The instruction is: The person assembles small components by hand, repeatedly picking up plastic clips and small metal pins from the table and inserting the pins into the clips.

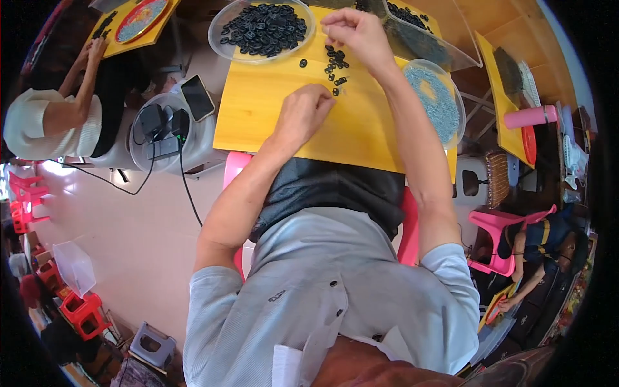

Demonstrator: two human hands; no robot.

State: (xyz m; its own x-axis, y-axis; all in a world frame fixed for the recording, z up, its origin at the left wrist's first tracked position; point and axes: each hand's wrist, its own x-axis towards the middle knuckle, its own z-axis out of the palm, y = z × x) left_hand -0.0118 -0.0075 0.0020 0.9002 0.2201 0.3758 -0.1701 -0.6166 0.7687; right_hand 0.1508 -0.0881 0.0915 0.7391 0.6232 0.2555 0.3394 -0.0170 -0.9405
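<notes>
My left hand (pixel 305 116) rests low over the yellow tabletop (pixel 255 122), its fingers curled together beside a small black oval piece (pixel 335 92) with holes. Farther off, my right hand (pixel 361 39) has thumb and fingertips drawn into a pinch. Whatever either hand holds is hidden or too small to name. Between the hands lies a loose cluster of several similar black pieces (pixel 335 62). One more black piece (pixel 303 63) sits apart, to the left. At the far left, a round clear tub (pixel 215 40) is heaped with such pieces.
A round clear tub (pixel 461 122) of tiny grey-blue bits stands by my right forearm. Behind it is a clear rectangular bin (pixel 419 48) with black pieces. Left of the table, a stool holds a phone (pixel 197 98) and chargers (pixel 164 148) with cables. Other people work at both sides.
</notes>
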